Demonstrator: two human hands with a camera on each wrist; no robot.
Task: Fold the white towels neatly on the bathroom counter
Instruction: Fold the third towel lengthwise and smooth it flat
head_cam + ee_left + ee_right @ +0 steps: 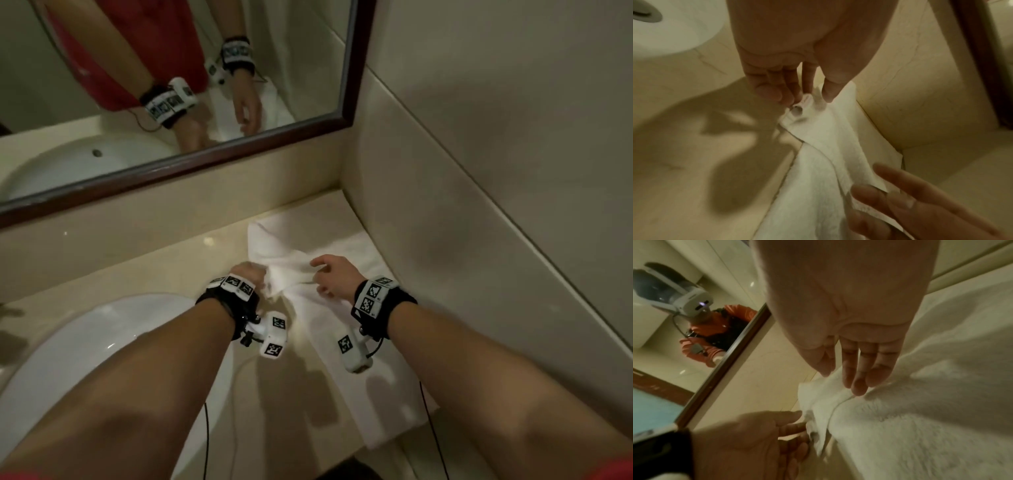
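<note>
With the white towel (342, 308) spread on the counter (144, 274) right of the sink (85, 342), the left hand (248, 275) pinched its lifted corner while the right hand (330, 275), fingers loosely spread, touched the edge: folding had likely just begun, needing that corner carried across squarely.

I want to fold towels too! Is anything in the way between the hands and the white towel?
Nothing visible is in the way. The left hand already pinches a corner of the white towel, and the right hand rests its fingers on the towel's edge. It lies on the counter beside the sink.
</note>
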